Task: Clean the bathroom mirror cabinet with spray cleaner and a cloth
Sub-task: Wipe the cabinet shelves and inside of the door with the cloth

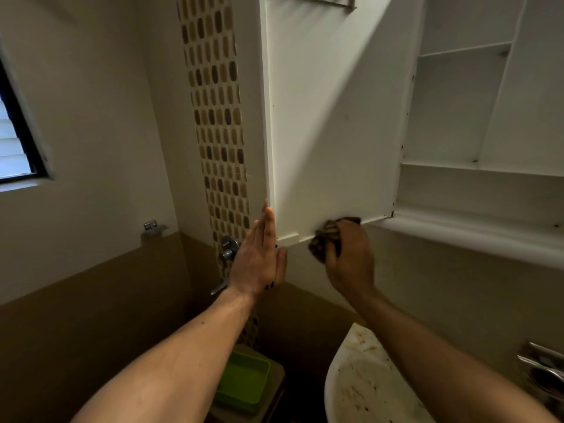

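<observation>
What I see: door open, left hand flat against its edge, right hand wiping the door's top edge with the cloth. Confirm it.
Wrong in one respect: the head view shows the right hand holding the cloth at the bottom edge of the open door, not the top. The left hand does lie flat against the door's side edge.

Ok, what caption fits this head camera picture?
The left hand braces the cabinet door while the right hand presses a cloth to its bottom edge.

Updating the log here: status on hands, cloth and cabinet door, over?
Left hand flat against cabinet door outer edge. Right hand grips cloth at door's bottom edge. Door open, nothing blocking the wipe.
</observation>
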